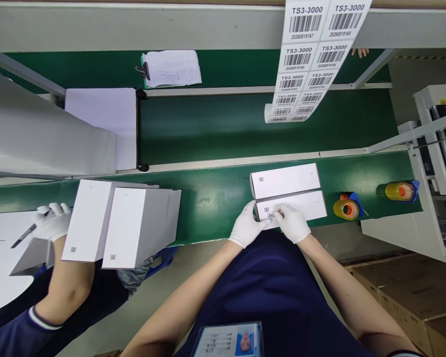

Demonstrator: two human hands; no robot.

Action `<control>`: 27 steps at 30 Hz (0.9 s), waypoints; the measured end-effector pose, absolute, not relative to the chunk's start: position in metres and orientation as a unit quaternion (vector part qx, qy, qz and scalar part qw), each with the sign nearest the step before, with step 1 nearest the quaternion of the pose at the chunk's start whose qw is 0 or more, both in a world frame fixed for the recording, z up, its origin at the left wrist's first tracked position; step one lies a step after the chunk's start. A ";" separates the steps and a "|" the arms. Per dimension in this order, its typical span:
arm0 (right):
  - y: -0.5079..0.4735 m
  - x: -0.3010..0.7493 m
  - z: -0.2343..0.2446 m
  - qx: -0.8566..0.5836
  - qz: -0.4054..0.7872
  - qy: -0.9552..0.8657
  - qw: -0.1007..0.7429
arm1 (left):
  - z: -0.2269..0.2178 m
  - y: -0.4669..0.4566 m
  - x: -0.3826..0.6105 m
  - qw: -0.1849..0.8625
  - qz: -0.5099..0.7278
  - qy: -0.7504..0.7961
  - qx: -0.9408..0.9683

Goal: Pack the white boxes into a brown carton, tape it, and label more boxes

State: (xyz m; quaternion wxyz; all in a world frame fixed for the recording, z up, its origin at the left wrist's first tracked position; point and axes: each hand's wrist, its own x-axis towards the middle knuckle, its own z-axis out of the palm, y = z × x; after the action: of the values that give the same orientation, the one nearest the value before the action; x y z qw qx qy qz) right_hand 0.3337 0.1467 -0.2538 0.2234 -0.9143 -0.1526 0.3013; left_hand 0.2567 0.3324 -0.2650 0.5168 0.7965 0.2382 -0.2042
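1. At far left, a co-worker's gloved hand (pixel 54 220) rests beside two white boxes (pixel 122 225).
2. Left hand (pixel 247 225) grips the near box's (pixel 301 204) left end.
3. Right hand (pixel 293 223) presses a label (pixel 271 215) onto it.
4. Tape rolls (pixel 346 208) stand right.

- A factory packing line: long green conveyor belt (pixel 215 193) with metal side rails.
- Plain white product boxes (pixel 284 180) on it.
- A hanging strip of barcode labels (pixel 307 59).
- Tape rolls (pixel 346 208), cardboard cartons (pixel 412 292), gloved workers side by side.
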 end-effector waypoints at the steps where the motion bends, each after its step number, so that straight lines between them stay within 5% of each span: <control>1: 0.146 0.334 -0.255 -0.916 0.297 -0.159 0.220 | -0.266 0.331 0.259 0.499 -0.199 0.244 0.808; 8: 0.169 0.331 -0.240 -0.937 0.311 -0.131 0.088 | -0.274 0.328 0.261 0.450 -0.181 0.249 0.839; 12: 0.169 0.331 -0.245 -0.978 0.150 -0.147 0.011 | -0.277 0.330 0.257 0.456 -0.170 0.232 0.842; 16: 0.151 0.325 -0.264 -0.988 -0.028 -0.140 0.058 | -0.276 0.329 0.258 0.458 -0.173 0.235 0.840; 27: 0.078 0.349 -0.259 -0.986 -0.078 -0.100 0.104 | -0.275 0.366 0.284 0.463 -0.161 0.224 0.843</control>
State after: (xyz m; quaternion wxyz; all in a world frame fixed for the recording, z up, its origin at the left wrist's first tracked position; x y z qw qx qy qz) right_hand 0.3492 0.0777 -0.2589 0.1044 -0.9864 -0.0999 -0.0782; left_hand 0.2838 0.3657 -0.2753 0.4630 0.8425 0.2235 -0.1607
